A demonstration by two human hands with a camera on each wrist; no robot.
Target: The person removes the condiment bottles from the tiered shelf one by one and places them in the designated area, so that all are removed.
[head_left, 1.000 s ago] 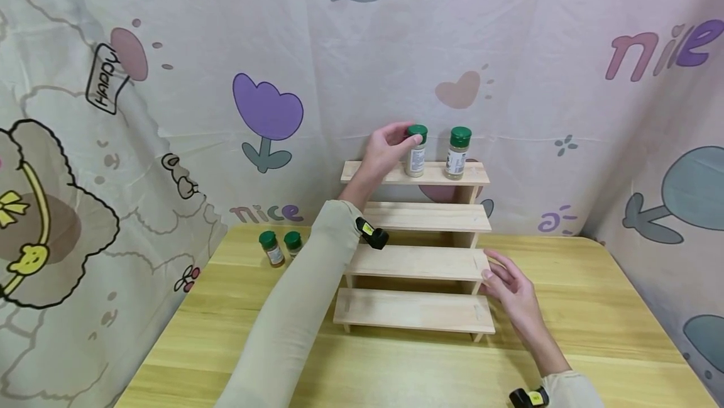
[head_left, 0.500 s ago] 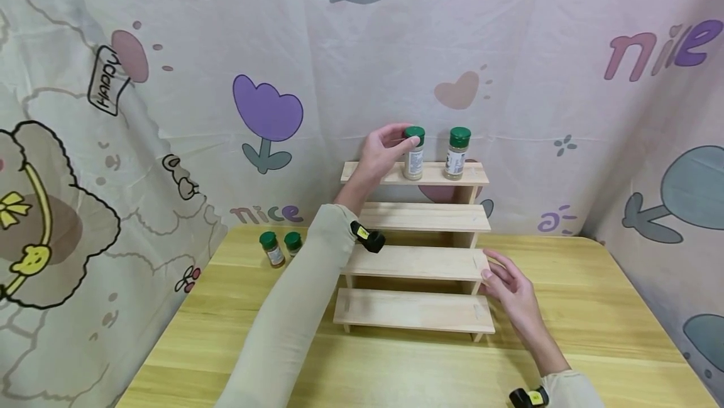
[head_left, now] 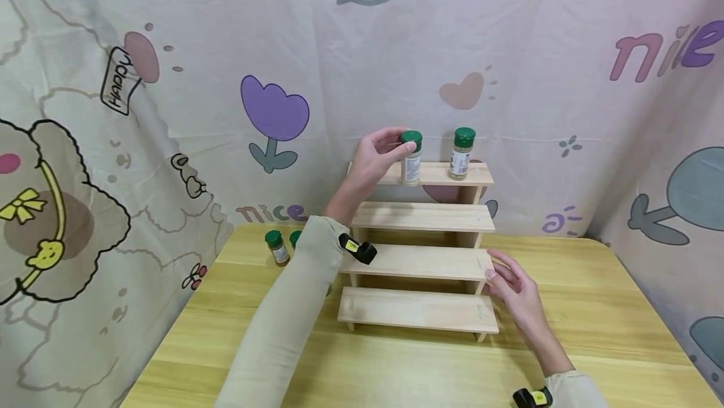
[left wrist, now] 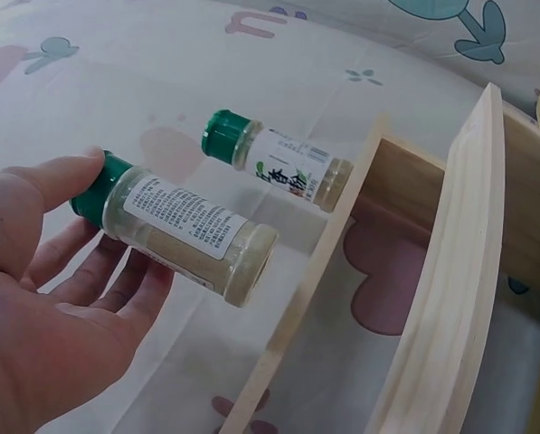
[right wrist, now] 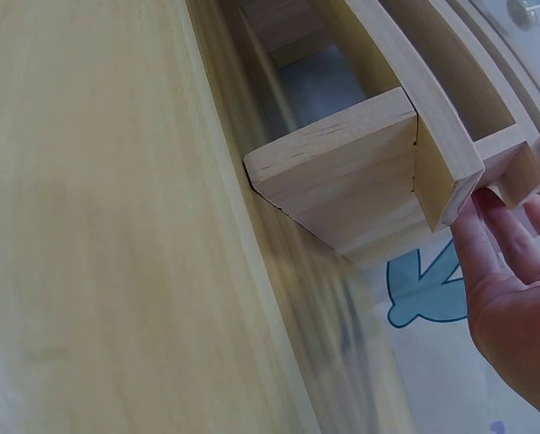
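My left hand (head_left: 370, 163) pinches the green cap of a spice jar (head_left: 412, 169) at the top tier of a stepped wooden shelf rack (head_left: 418, 308). In the left wrist view the same jar (left wrist: 193, 226), clear with a white label and pale powder, is tilted, its base just off the board's edge. A second green-capped spice jar (head_left: 460, 155) stands to its right on the top board. My right hand (head_left: 516, 292) grips the right end of the rack's second board from the bottom; in the right wrist view its fingers (right wrist: 479, 237) touch the wood.
Two more green-capped jars, a nearer jar (head_left: 278, 248) and one partly hidden jar (head_left: 294, 237) by my left sleeve, stand on the wooden table (head_left: 577, 307) at the back left. A printed cloth (head_left: 362, 68) hangs close behind the rack.
My left hand has drawn its jar slightly left and forward from the top board; its base now overlaps the front edge. My right hand keeps its grip on the rack. The head view shifted slightly.
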